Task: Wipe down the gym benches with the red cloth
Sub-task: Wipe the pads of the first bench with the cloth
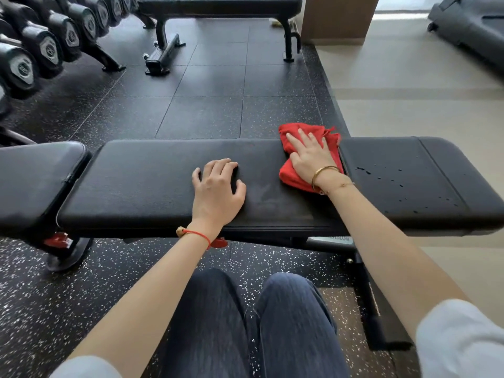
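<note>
Right hand is pressing red cloth with spread fingers on near bench; left hand is resting flat, droplets at right are remaining, far bench seemingly waiting

Daylight came in from the far right, beyond the treadmill, washing the pale floor bright. It left a soft sheen on the black bench pad. Straight lines bowed at the edges, and the dumbbells looked slightly soft.
</note>
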`<state>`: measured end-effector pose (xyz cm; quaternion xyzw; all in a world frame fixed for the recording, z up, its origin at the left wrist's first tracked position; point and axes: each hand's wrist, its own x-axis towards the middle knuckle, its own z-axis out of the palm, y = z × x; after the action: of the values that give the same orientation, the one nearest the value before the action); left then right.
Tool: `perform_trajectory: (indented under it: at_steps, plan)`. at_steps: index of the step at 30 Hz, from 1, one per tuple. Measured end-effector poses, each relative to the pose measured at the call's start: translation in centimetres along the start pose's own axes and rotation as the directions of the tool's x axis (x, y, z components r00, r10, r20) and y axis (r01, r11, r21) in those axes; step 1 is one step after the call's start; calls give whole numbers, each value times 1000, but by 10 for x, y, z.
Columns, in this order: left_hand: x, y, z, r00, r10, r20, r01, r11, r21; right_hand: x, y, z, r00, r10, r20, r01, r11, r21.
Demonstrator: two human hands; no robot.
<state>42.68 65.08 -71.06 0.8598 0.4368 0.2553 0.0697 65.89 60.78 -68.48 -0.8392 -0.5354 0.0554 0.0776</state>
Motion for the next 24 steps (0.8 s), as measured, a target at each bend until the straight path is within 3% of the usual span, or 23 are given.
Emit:
perform_trajectory:
  at_steps: [7, 11, 16, 21, 24]
  plan:
    - [-1, 0, -1, 1000, 14, -1, -14, 1000, 6, -81, 3, 4, 987, -163, -14, 163, 987, 0]
    - [-2, 3, -2, 1000, 16, 17, -17, 1000, 19, -123, 36, -2, 993, -74, -92, 65, 993, -94]
    - [-3, 10, -2, 998, 7, 61, -12, 996, 86, -124, 61, -5, 996, 30, -79, -32, 999, -24]
    - [-5, 49, -1, 995, 4, 96, -1, 999, -33, -66, 66, -18, 985, 172, 0, -171, 984, 58]
    - [-6, 81, 10, 992, 60, 112, -51, 995, -82, -62, 62, -18, 987, 159, 4, -159, 986, 41]
